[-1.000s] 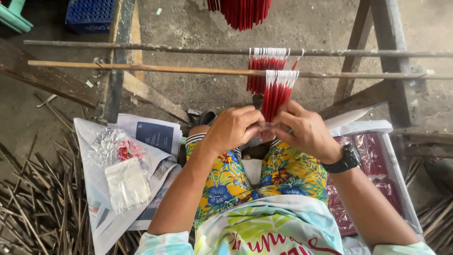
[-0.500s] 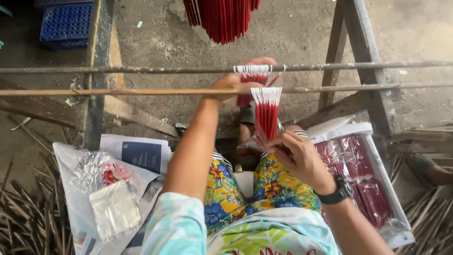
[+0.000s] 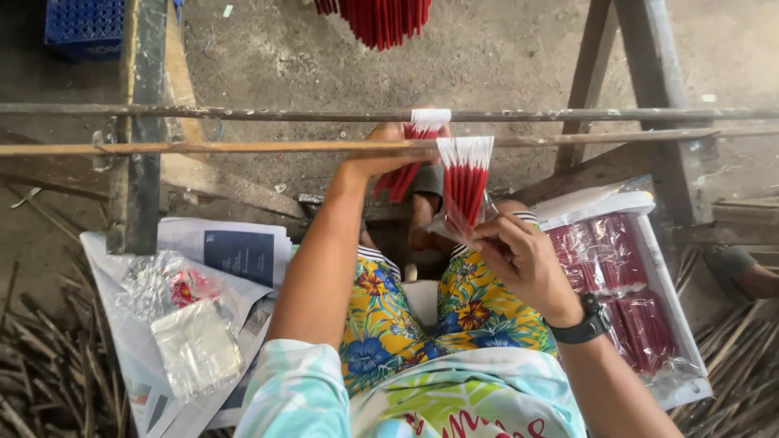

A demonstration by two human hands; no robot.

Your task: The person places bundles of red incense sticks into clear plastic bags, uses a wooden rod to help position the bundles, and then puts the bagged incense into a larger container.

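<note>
Head view: left hand point(image 3: 389, 150) grips one hanging bunch of red candles point(image 3: 403, 174) off its rail point(image 3: 243, 113); right hand point(image 3: 519, 259) pinches a clear bag point(image 3: 454, 231) beneath the nearer bunch point(image 3: 464, 182), mouth up to receive it.

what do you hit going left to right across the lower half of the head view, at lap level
pile of dry sticks → stack of clear plastic bags on newspaper → left forearm → floral shorts → right hand → white box of bagged red candles → more sticks
</note>
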